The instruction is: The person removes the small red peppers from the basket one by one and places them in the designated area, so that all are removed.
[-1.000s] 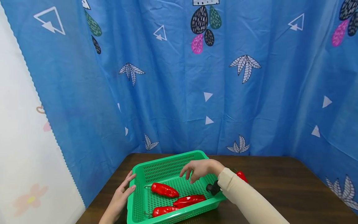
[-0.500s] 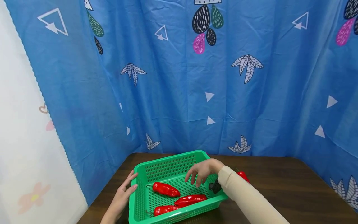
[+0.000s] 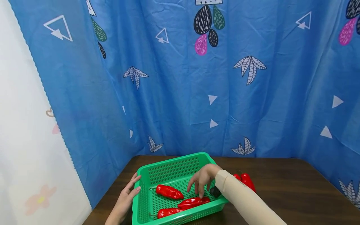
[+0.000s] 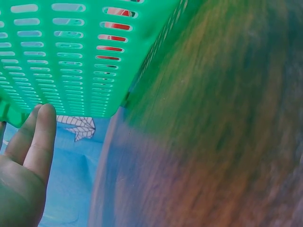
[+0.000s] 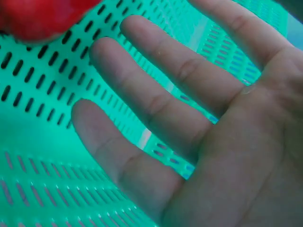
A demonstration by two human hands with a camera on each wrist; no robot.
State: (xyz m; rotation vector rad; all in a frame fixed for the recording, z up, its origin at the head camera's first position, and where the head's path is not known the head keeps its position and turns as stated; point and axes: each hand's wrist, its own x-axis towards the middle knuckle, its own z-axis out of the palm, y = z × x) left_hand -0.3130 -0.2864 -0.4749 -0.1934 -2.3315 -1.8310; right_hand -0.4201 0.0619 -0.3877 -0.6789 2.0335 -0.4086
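Observation:
A green slotted plastic basket (image 3: 168, 167) stands on the table with three long red peppers in it. One pepper (image 3: 169, 192) lies toward the left, one (image 3: 168, 212) by the near wall, and another (image 3: 191, 203) at the near right. Over this last one hangs my right hand (image 3: 204, 178), a fingertip at or just above its skin. The right wrist view shows that hand's fingers (image 5: 156, 101) spread and bent slightly, nothing held, with a blurred red pepper (image 5: 42, 16) beyond. My left hand (image 3: 126, 198) touches the basket's left rim, straight fingers (image 4: 42, 137) against its outer side.
Two more red peppers (image 3: 247, 181) lie on the dark wooden table (image 3: 292, 193) right of the basket, partly behind the right sleeve (image 3: 244, 195). A black device (image 3: 215, 192) sits under the right wrist. A blue patterned curtain (image 3: 174, 93) hangs behind the table.
My right hand has come down and nearer, from over the basket's middle to the near-right pepper. A second pepper outside the basket now shows beside the sleeve. My left hand stays at the rim.

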